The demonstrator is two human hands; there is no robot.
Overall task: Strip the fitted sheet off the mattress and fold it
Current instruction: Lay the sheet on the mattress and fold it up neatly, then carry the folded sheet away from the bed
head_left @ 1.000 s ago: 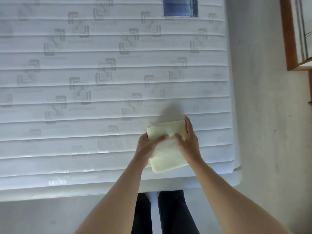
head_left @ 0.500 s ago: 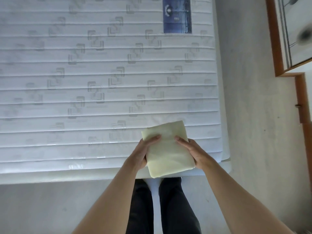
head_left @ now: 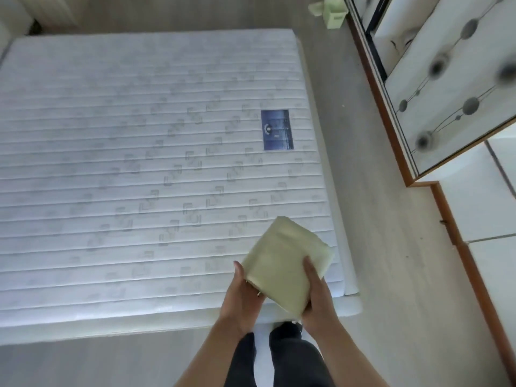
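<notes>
The pale yellow-green fitted sheet (head_left: 283, 261) is folded into a small thick rectangle, tilted, held in the air above the mattress's near right corner. My left hand (head_left: 243, 296) grips its left edge, thumb up along the side. My right hand (head_left: 317, 293) grips its lower right edge, thumb on top. The bare white quilted mattress (head_left: 134, 169) with grey square marks and a blue label (head_left: 277, 129) fills the left and middle of the view.
Pale wood floor (head_left: 371, 213) runs along the mattress's right side and in front of it. A wardrobe with patterned sliding doors (head_left: 452, 88) and a brown frame stands on the right. A pale green bin (head_left: 333, 12) sits on the floor at the far right corner.
Both hands lifted the folded sheet off the mattress and carried it slightly right. My view tilted up, so the whole mattress and far floor show.
</notes>
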